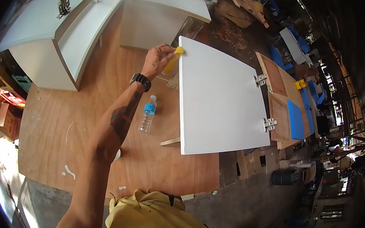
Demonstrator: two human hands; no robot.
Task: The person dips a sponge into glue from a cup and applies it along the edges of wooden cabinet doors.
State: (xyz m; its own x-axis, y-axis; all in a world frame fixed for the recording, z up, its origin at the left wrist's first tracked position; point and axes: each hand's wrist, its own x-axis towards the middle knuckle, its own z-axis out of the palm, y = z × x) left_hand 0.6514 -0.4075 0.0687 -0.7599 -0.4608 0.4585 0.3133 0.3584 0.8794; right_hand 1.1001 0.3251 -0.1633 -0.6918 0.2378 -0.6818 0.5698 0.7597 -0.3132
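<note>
My left hand [157, 59], with a black watch on its wrist, is closed in a pinch on a small yellow sponge-like piece [179, 50]. This piece touches the upper left corner of a white door panel [222, 104], along its narrow edge. Two metal hinges, an upper hinge [260, 80] and a lower hinge [270, 124], are fitted on the panel's right side. The panel stands tilted above the plywood table [99, 119], and what supports it is mostly hidden. Below my wrist, a clear plastic bottle [147, 115] with a blue label is on the table. My right hand is out of view.
A white cabinet carcass [27, 57] with hinges on top stands at the left. Another white cabinet [147, 24] is at the back. A wooden piece [171, 142] lies under the panel. To the right are wooden panels [278, 105] and a blue sheet [295, 120].
</note>
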